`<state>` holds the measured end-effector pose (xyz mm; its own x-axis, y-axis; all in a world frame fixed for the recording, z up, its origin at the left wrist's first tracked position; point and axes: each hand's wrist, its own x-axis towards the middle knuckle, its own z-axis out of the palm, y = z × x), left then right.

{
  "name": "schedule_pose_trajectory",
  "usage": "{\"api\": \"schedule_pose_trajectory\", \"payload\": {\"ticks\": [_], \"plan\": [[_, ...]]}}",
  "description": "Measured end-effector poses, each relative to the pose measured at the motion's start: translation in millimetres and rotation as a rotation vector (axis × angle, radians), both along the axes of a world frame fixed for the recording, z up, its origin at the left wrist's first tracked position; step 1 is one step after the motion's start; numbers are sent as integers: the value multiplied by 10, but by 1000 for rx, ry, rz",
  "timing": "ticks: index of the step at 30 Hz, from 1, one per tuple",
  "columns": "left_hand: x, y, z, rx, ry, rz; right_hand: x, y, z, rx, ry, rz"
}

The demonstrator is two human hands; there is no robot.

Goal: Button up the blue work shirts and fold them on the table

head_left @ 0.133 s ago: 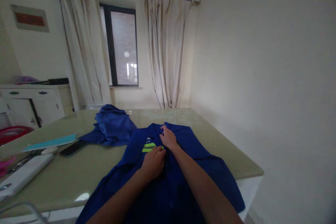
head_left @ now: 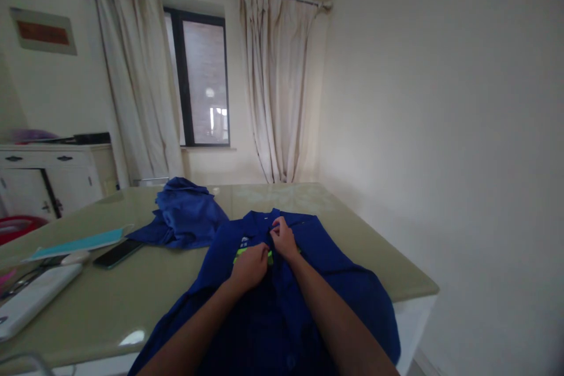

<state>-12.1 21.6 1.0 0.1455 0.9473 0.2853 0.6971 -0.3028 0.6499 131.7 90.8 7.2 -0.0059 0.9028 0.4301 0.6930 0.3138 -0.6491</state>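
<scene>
A dark blue jacket (head_left: 348,282) with a yellow-green stripe on its chest lies spread over the table's near edge, collar away from me. My left hand (head_left: 250,265) is closed on the jacket's front edge beside the stripe. Just right of it and a little farther up, my right hand (head_left: 283,237) pinches the front edge below the collar. Both hands are close together, and the cloth between them is bunched. The fingertips are partly hidden by the fabric.
A crumpled blue garment (head_left: 187,214) lies on the green table (head_left: 163,288), left of the collar. Farther left are a black phone (head_left: 118,253), a light blue mask (head_left: 79,244) and a white case (head_left: 39,299). A wall (head_left: 462,129) rises on the right.
My right hand has come down slightly from the collar, its fingers now closed on the front edge. My left hand has shifted a little left, still on the cloth. The view has turned slightly.
</scene>
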Motion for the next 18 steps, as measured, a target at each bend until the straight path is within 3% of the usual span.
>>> {"api": "schedule_pose_trajectory", "payload": {"ticks": [7,11,18], "plan": [[-22,450,60,-105,-322,81,51,-180,-17,250,132,175],[41,507,82,-171,-460,93,52,-201,-28,330,194,230],[16,535,111,-354,-704,173,107,-309,6,281,-34,231]]}}
